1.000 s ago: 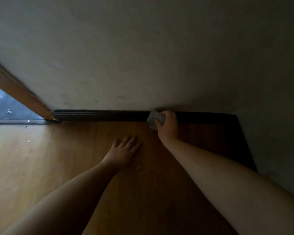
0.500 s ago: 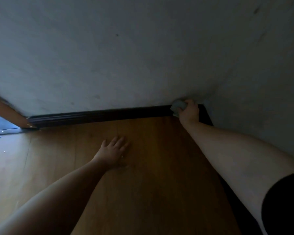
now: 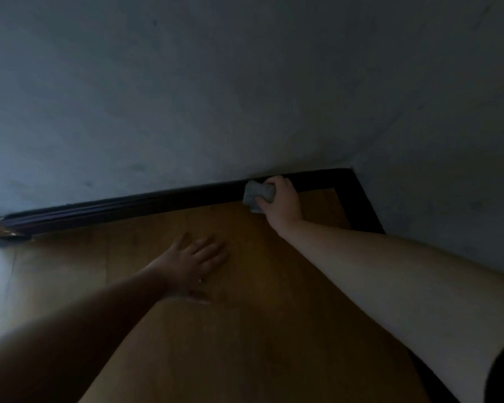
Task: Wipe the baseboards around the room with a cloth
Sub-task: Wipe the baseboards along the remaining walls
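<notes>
Wiping is the step in hand: your right hand (image 3: 281, 199) has its fingers closed around a crumpled grey cloth (image 3: 255, 196), pressing it against the dark baseboard (image 3: 128, 203) a short way from the corner, while your left hand (image 3: 194, 264) lies flat on the wooden floor (image 3: 245, 330) with fingers spread, holding nothing. Next you likely need a steady sweep along the baseboard, keeping pressure on its face. The baseboard looks dark and glossy with a ridged profile; any dust is too dim to judge.
</notes>
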The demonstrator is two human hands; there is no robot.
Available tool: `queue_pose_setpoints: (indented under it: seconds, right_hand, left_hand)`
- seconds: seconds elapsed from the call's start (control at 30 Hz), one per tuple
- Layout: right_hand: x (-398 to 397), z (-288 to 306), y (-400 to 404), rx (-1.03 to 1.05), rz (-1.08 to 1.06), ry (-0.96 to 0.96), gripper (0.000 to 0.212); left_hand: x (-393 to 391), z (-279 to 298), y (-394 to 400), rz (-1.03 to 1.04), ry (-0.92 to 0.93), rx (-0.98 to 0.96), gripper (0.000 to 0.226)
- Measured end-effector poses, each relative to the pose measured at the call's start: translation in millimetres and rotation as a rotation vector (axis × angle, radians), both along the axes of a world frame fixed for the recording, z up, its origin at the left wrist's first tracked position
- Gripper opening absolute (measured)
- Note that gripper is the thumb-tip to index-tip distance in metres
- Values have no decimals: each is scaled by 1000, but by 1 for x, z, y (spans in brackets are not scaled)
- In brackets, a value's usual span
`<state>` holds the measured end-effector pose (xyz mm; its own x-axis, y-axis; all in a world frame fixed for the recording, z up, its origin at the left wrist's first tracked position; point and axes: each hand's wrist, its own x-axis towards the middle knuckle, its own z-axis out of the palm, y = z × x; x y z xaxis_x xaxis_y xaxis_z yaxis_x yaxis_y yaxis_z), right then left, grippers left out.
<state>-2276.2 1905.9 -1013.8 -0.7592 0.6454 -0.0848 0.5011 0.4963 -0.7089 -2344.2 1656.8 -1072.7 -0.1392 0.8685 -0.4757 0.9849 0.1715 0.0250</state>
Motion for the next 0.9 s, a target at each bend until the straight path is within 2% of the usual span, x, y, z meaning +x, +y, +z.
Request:
queue_pose_setpoints:
  seconds: [0.07,0.2,0.27,0.43,0.53,0.6,0.73,0.9]
  right_hand:
    - [11,-1,22,25,-106,-10,28]
    - [43,-2,66,6,-516,-60,35]
    - [61,0,77,20,-600,-78,37]
    - [97,11,78,19,-688,-16,40]
    - [114,15,67,-19,-688,-31,50]
    - [125,21,58,-74,-675,-17,58]
    - [143,32,47,-46,-638,-24,63]
    - [161,39,17,-135,-680,72,67]
  left_hand:
    - [-6,-3,4,-22,-13,27,106]
    - [-15,-7,30,-76,-11,69,108]
    - [-13,-8,48,-146,-20,39,109]
    - [6,-4,97,-212,-103,59,110]
    - [17,6,114,-193,-119,31,115]
    - [19,13,122,-208,-113,13,115]
    - [14,30,135,-233,-98,-30,112]
    - [6,40,143,-246,-60,-113,114]
